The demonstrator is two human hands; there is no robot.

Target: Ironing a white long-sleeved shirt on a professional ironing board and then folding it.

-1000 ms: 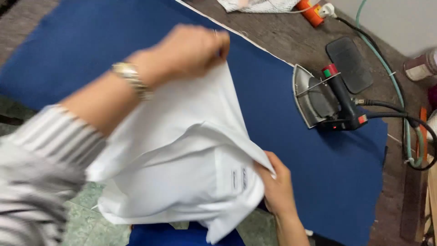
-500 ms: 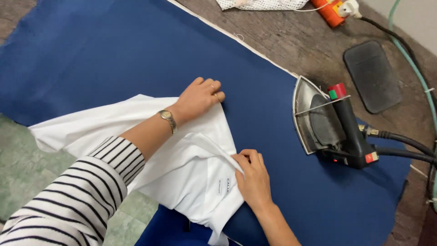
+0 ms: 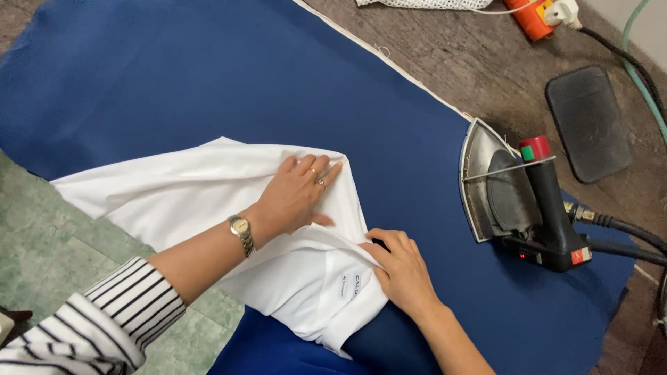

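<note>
Presently the left hand point(image 3: 295, 198) lies flat, fingers spread, pressing one white garment point(image 3: 208, 208) onto the blue padded surface point(image 3: 174, 76). The right hand point(image 3: 403, 267) pinches the garment's folded edge just below the left fingertips, fingers narrow. One iron point(image 3: 517, 198) stands well right of both hands, soleplate exposed; a sideways sweep of the right hand could strike it, in my judgement. One dark mat point(image 3: 589, 121) lies beyond.
</note>
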